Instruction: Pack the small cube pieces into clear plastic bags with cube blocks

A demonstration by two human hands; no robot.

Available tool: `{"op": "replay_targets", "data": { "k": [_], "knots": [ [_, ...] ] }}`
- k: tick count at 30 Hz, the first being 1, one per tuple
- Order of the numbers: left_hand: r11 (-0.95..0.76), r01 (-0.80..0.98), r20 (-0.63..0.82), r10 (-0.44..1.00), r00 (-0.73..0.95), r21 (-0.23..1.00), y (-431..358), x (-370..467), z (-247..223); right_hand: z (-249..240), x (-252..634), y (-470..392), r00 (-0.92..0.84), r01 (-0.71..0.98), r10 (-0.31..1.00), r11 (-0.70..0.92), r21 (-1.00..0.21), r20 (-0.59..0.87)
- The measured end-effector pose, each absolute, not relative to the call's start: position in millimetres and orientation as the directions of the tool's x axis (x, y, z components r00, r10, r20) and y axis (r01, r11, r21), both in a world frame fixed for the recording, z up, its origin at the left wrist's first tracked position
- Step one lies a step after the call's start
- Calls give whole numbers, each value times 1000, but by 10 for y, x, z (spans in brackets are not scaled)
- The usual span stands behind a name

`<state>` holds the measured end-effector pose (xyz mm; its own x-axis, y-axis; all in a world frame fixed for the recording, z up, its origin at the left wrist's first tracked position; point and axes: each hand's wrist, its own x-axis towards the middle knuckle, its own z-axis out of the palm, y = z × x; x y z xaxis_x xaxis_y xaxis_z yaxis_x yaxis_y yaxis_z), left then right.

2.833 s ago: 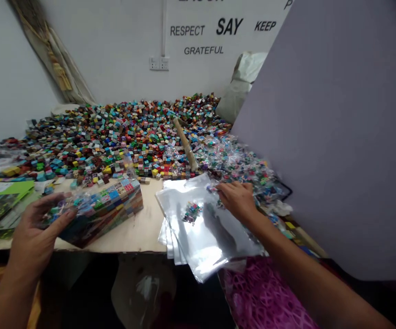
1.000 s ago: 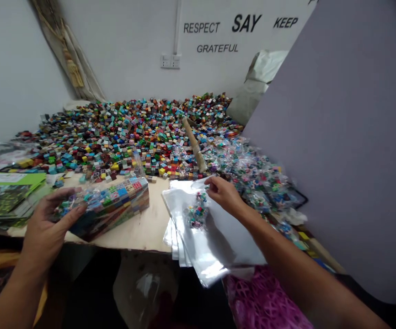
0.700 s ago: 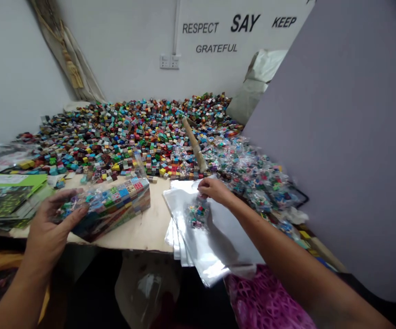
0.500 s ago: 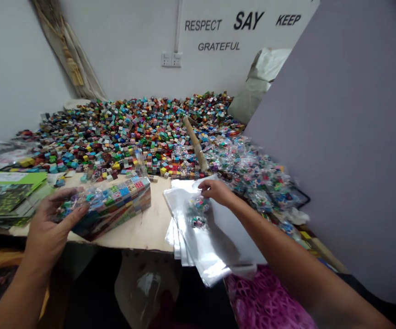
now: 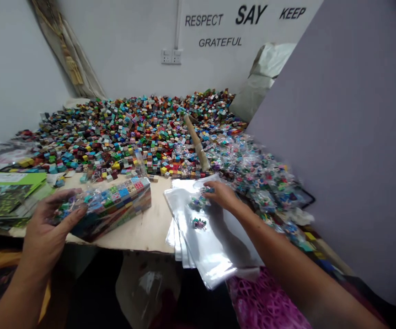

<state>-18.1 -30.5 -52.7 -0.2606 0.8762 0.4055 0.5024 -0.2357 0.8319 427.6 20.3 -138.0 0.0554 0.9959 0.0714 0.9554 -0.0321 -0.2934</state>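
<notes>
My left hand (image 5: 52,219) is closed around one end of a long block of small printed cubes (image 5: 119,203), which rests on the table in clear wrap. Small clear packets of colourful pieces (image 5: 90,197) lie on top of the block by my thumb. Over a stack of clear plastic bags (image 5: 218,246), my right hand (image 5: 222,195) pinches a small clear packet (image 5: 207,189), partly hidden by the fingers. Two similar packets, an upper one (image 5: 198,203) and a lower one (image 5: 199,223), lie on the top bag.
A large heap of coloured cubes (image 5: 115,132) covers the back of the table, with a wooden-handled tool (image 5: 196,141) on it. Many filled packets (image 5: 249,169) are piled at right. Green printed sheets (image 5: 9,196) lie at left; a bag of pink pieces (image 5: 266,301) is below the edge.
My right hand has moved slightly down and right, and a packet now shows at its fingertips. My left hand and the cube block have stayed in place.
</notes>
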Motion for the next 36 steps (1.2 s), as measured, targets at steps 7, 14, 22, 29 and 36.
{"op": "replay_targets", "data": {
  "k": [7,14,22,29,36],
  "knots": [
    [-244,485,401,881,-251,840,-318,-170,-512,-1484,4315,255,173,846,985,-149,-511,0],
    [-258,485,410,880,-238,835,-316,-164,-490,-1307,4367,136,269,637,962,-206,-743,-36],
    [-244,507,402,886,-228,826,-319,-175,-500,-1046,4229,-382,119,417,982,-184,-890,-147],
    [-269,519,425,880,-209,811,-320,-202,-495,-1146,4207,-412,13,476,990,-128,-870,-139],
    [-249,487,396,890,-226,837,-325,-207,-525,-1214,4128,-333,-85,437,977,-141,-888,-197]
  ]
}}
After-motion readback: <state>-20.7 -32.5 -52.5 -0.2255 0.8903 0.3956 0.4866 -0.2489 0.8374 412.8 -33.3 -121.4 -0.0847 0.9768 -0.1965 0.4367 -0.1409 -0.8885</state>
